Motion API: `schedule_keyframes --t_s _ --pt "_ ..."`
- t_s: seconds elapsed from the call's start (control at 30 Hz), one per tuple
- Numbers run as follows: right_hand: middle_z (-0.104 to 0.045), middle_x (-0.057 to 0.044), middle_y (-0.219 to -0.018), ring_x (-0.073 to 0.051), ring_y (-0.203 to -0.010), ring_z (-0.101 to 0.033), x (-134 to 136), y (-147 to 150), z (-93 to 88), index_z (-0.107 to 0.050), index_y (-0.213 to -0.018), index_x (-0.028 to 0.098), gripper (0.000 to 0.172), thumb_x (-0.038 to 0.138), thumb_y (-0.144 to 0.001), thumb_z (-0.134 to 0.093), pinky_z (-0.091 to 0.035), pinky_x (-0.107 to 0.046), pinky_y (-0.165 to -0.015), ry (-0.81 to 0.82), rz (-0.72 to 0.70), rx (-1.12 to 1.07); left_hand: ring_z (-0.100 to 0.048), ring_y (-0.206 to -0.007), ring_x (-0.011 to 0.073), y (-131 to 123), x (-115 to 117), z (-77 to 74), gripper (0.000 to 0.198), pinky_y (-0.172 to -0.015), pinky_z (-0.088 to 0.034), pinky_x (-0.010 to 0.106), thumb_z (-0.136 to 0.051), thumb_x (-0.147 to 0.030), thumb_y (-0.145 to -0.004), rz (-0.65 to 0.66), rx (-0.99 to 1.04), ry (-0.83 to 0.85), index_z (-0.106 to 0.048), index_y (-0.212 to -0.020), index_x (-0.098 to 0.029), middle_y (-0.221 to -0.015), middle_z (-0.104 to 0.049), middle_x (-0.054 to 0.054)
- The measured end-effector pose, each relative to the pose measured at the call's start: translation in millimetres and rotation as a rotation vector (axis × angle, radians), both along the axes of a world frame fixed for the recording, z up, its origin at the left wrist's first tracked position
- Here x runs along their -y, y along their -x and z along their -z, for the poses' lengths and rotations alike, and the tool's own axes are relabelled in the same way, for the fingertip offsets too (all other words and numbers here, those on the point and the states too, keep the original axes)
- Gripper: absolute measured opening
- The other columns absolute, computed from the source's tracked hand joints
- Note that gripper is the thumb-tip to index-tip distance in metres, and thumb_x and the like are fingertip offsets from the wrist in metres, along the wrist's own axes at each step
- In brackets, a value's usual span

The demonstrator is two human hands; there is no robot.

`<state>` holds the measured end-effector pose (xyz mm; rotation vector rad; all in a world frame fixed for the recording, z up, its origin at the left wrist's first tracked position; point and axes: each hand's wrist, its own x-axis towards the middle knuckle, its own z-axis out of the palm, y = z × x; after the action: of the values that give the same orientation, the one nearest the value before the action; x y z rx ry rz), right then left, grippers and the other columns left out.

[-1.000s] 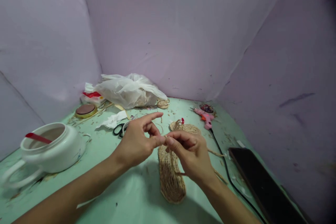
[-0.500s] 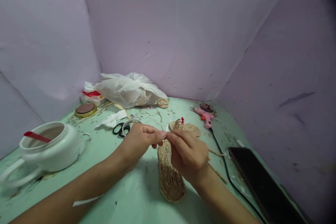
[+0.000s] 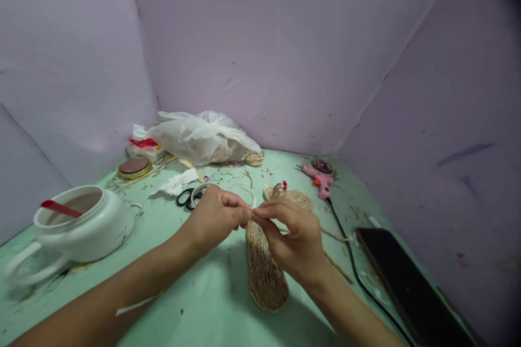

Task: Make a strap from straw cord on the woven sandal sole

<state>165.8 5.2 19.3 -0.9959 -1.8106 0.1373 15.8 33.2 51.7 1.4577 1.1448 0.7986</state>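
Note:
My left hand [image 3: 222, 217] and my right hand [image 3: 295, 236] meet fingertip to fingertip above a sole-shaped piece of coiled jute rope [image 3: 266, 276]. Both are closed in a pinch, and what sits between the fingertips is too small to make out. A white sliver shows just beyond them. Behind my right hand lies a second jute sole [image 3: 299, 198] with a small red bead cluster [image 3: 284, 185] on it. Loose jute cord [image 3: 340, 268] runs out to the right of that hand. Black-handled scissors [image 3: 185, 198] and a pale ring [image 3: 201, 191] lie beyond my left hand.
On the left stands a white mug-like pot [image 3: 85, 233] holding a red stick [image 3: 61, 208]. A plastic bag [image 3: 199, 138], a round tin [image 3: 134, 167] and crumpled tissue [image 3: 175, 181] lie farther back. To the right are a corded pink glue gun [image 3: 321, 181] and a dark phone [image 3: 407, 282].
My right hand has shifted slightly left and its fingers have lifted and arched, opening a gap between them. My left hand stays nearly in place, still pinching.

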Motion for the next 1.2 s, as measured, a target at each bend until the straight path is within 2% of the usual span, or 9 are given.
schedule_keyframes --t_s 0.1,0.23,0.3,0.43,0.77,0.93,1.03,1.1,1.2 --pt "-0.064 -0.002 -0.066 -0.015 -0.062 -0.060 -0.3 0.9 -5.5 -0.059 -0.073 0.017 0.006 0.018 -0.069 -0.064 -0.048 -0.028 -0.060 0.293 0.016 -0.205 -0.042 -0.049 0.0102 1.7 1.1 0.8 0.014 -0.049 -0.033 0.023 -0.052 -0.019 -0.059 0.019 -0.137 -0.093 -0.064 -0.053 -0.014 -0.046 -0.050 -0.002" --pt "-0.063 -0.001 -0.067 -0.014 -0.061 -0.060 -2.0 2.5 -11.8 -0.057 -0.098 0.016 0.037 0.018 -0.062 -0.067 -0.050 -0.028 -0.059 0.599 -0.020 -0.417 -0.045 -0.054 0.0111 2.3 2.6 -0.6 0.019 -0.051 -0.035 0.022 -0.049 -0.019 -0.066 0.087 -0.249 -0.299 -0.065 -0.057 -0.014 -0.052 -0.053 -0.001" --pt "-0.063 -0.001 -0.065 -0.014 -0.060 -0.059 -2.1 3.2 -13.6 -0.062 -0.084 0.016 0.023 0.020 -0.062 -0.066 -0.048 -0.028 -0.058 0.640 -0.013 -0.412 -0.046 -0.056 0.0114 2.3 3.4 -2.4 0.020 -0.053 -0.036 0.022 -0.048 -0.018 -0.068 0.125 -0.265 -0.375 -0.065 -0.059 -0.014 -0.054 -0.055 0.000" --pt "-0.061 0.000 -0.058 -0.013 -0.056 -0.055 -0.3 3.2 -15.7 -0.059 -0.057 0.017 0.009 0.020 -0.061 -0.065 -0.045 -0.027 -0.057 0.615 0.032 -0.342 -0.049 -0.057 0.0118 3.7 4.4 -5.1 0.020 -0.055 -0.038 0.022 -0.050 -0.019 -0.070 0.198 -0.279 -0.435 -0.066 -0.060 -0.014 -0.055 -0.057 0.001" --pt "-0.061 0.000 -0.055 -0.012 -0.053 -0.054 1.1 2.2 -17.8 -0.061 -0.057 0.017 0.008 0.019 -0.063 -0.066 -0.046 -0.025 -0.053 0.561 -0.066 -0.335 -0.037 -0.048 0.0086 5.7 -2.9 -1.4 0.014 -0.045 -0.029 0.020 -0.049 -0.020 -0.059 0.166 -0.143 -0.174 -0.059 -0.051 -0.014 -0.045 -0.045 -0.003" --pt "-0.063 -0.002 -0.064 -0.013 -0.059 -0.057 -0.3 -0.6 -11.8 -0.062 -0.065 0.020 0.010 0.014 -0.072 -0.059 -0.048 -0.027 -0.058 0.181 -0.106 -0.166 -0.037 -0.047 0.0085 3.2 -1.8 -4.7 0.014 -0.046 -0.030 0.020 -0.049 -0.023 -0.059 0.094 -0.064 -0.099 -0.057 -0.051 -0.015 -0.044 -0.044 -0.004" --pt "-0.065 -0.003 -0.074 -0.014 -0.068 -0.059 -1.7 -3.8 -8.4 -0.064 -0.074 0.022 0.017 0.011 -0.078 -0.051 -0.049 -0.033 -0.074 -0.022 -0.175 0.014 -0.037 -0.047 0.0083 4.7 -3.0 -6.6 0.014 -0.046 -0.031 0.020 -0.049 -0.024 -0.059 0.085 -0.092 -0.109 -0.054 -0.050 -0.015 -0.045 -0.044 -0.004" --pt "-0.065 -0.003 -0.076 -0.014 -0.072 -0.060 -2.2 -5.0 -8.1 -0.063 -0.074 0.022 0.014 0.013 -0.077 -0.052 -0.044 -0.039 -0.086 0.005 -0.221 0.022 -0.037 -0.049 0.0085 6.9 -3.4 -8.8 0.015 -0.046 -0.030 0.020 -0.049 -0.024 -0.061 0.088 -0.166 -0.184 -0.055 -0.052 -0.015 -0.048 -0.045 -0.003" --pt "-0.065 -0.002 -0.071 -0.016 -0.069 -0.062 -2.8 -4.2 -9.7 -0.059 -0.070 0.020 0.007 0.023 -0.075 -0.059 -0.048 -0.037 -0.079 0.327 -0.286 -0.265 -0.042 -0.054 0.0099 10.4 -1.5 -14.6 0.019 -0.050 -0.033 0.021 -0.048 -0.025 -0.069 0.115 -0.280 -0.353 -0.059 -0.057 -0.014 -0.053 -0.051 -0.002"
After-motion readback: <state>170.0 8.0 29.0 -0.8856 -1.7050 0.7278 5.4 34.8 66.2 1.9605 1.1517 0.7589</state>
